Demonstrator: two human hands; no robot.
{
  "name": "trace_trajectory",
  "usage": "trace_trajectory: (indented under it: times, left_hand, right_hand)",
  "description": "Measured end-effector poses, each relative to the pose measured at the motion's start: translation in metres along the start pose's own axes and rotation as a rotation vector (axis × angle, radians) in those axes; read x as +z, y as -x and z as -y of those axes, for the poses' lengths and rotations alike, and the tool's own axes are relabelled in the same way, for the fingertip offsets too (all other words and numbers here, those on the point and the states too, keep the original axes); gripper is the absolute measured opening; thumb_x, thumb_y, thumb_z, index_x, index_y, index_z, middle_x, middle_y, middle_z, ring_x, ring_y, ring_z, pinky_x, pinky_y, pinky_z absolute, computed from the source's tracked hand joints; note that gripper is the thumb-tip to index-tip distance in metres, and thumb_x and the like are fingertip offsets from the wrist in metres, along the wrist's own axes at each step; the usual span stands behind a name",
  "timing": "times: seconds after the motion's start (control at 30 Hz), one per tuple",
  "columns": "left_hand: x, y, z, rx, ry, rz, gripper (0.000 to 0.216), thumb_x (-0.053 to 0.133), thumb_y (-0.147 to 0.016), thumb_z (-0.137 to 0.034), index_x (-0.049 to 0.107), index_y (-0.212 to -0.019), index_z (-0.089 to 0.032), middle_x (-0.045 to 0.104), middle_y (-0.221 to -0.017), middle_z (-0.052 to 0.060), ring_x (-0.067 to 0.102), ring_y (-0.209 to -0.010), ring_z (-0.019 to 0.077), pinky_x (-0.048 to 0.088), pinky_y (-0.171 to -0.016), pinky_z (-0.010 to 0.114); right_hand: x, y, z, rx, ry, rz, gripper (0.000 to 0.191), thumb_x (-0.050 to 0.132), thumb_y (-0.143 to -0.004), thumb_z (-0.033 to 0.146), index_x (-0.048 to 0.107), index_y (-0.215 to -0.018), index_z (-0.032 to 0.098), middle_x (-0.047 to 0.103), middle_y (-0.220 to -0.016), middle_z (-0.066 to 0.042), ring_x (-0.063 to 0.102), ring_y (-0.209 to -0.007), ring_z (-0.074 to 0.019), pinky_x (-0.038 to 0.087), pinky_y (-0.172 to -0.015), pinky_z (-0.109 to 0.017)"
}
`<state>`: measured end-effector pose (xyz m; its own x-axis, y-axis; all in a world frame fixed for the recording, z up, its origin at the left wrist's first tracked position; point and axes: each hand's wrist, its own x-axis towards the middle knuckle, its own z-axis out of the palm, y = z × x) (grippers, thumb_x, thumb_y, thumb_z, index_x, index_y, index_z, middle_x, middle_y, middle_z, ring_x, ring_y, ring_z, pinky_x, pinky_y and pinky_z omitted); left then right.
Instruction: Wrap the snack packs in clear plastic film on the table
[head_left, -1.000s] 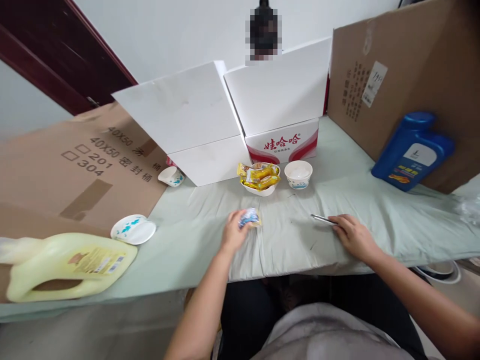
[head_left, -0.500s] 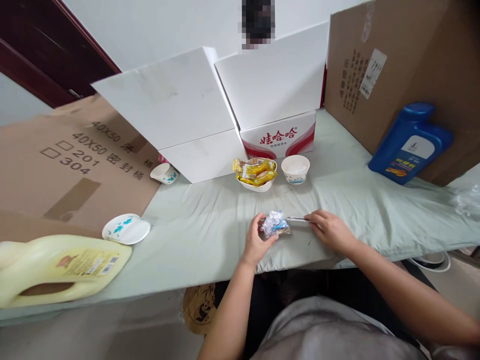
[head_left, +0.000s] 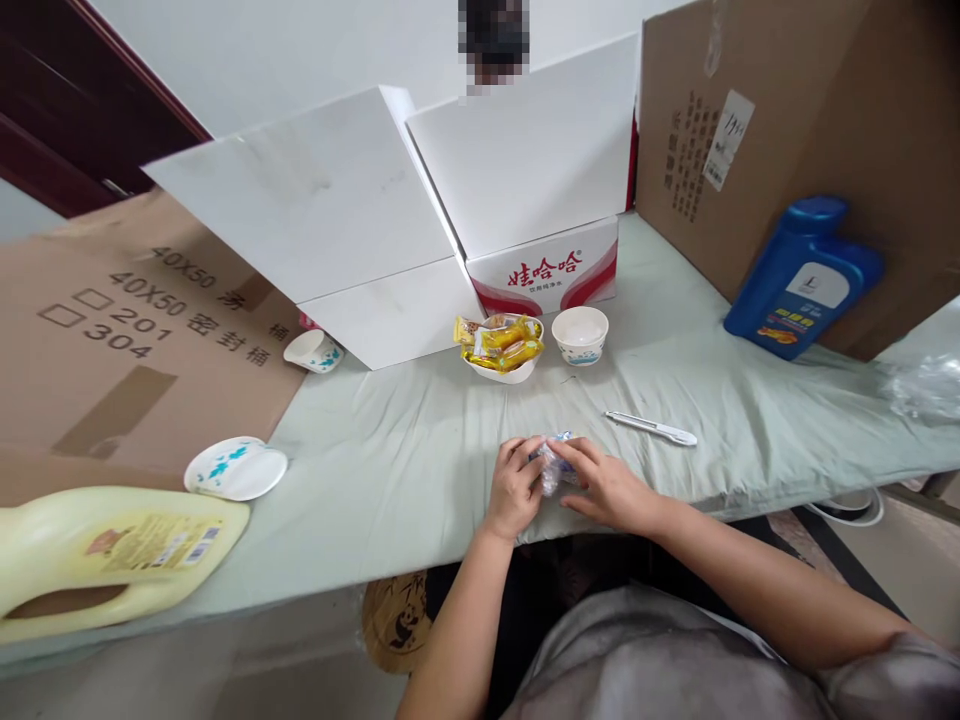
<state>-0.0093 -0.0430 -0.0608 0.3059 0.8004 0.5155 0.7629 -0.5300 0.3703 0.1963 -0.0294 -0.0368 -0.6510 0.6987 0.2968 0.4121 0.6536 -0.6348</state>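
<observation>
Where it shows, pkt (head_left: 550, 474) is shiny w/ blue.

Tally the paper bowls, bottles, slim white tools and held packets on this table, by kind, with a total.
Paper bowls: 4
Bottles: 2
Slim white tool: 1
Held packet: 1
Total: 8

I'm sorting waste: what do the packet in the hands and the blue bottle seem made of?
Packet: thin, shiny film, from its crinkles and glints; plastic or foil, I can't tell.
Blue bottle: probably plastic, smooth and slightly glossy, from its soft highlights and moulded shape.
</observation>
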Motion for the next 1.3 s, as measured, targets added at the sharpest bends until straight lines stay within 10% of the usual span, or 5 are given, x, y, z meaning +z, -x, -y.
trace_trajectory:
  times: [0.3,0.6,0.93,1.1,1.3]
  left_hand:
    - [0.005,0.005,0.008,-0.275,0.233,-0.357,0.013,0.068,-0.083,-0.032,0.068,-0.090,-0.021,0.067,-0.103,0.007,0.064,-0.097,0.0202,0.054,-0.089,0.040]
    - [0.007,0.009,0.020,-0.665,0.425,-0.512,0.019,0.063,-0.083,-0.035,0.063,-0.090,-0.017,0.066,-0.083,0.004,0.064,-0.072,0.0137,0.054,-0.069,0.027]
    - [0.009,0.012,0.024,-0.698,0.424,-0.516,0.023,0.053,-0.089,-0.040,0.058,-0.094,-0.018,0.060,-0.078,0.001,0.057,-0.063,0.0108,0.050,-0.061,0.023]
    - [0.013,0.006,0.019,-0.609,0.503,-0.359,0.040,0.070,-0.077,-0.037,0.057,-0.110,-0.019,0.060,-0.088,0.003,0.058,-0.069,0.0113,0.051,-0.064,0.024]
    - [0.011,0.006,0.020,-0.647,0.520,-0.442,0.031,0.068,-0.077,-0.034,0.061,-0.101,-0.018,0.061,-0.082,0.002,0.060,-0.071,0.0120,0.051,-0.066,0.024]
  right_hand:
    - [-0.024,0.011,-0.038,0.155,0.012,-0.290,0.017,0.046,-0.088,0.016,0.061,-0.094,0.021,0.063,-0.090,-0.005,0.062,-0.080,-0.0179,0.049,-0.071,-0.030]
    - [-0.049,0.030,-0.067,0.245,0.240,-0.415,0.021,0.043,-0.082,0.013,0.061,-0.089,0.023,0.063,-0.104,-0.008,0.062,-0.094,-0.0221,0.051,-0.079,-0.035]
    - [-0.057,0.024,-0.046,0.137,0.344,-0.540,0.026,0.042,-0.080,0.005,0.061,-0.076,0.022,0.064,-0.098,-0.011,0.057,-0.098,-0.0261,0.049,-0.086,-0.044]
    - [-0.036,0.008,-0.035,-0.060,0.148,-0.147,0.038,0.039,-0.082,0.002,0.065,-0.102,0.022,0.066,-0.105,-0.008,0.062,-0.099,-0.0207,0.052,-0.085,-0.037]
    - [-0.005,-0.011,-0.041,0.232,0.210,0.050,0.054,0.050,-0.086,0.017,0.046,-0.140,0.020,0.050,-0.139,-0.014,0.056,-0.119,-0.0262,0.050,-0.094,-0.041]
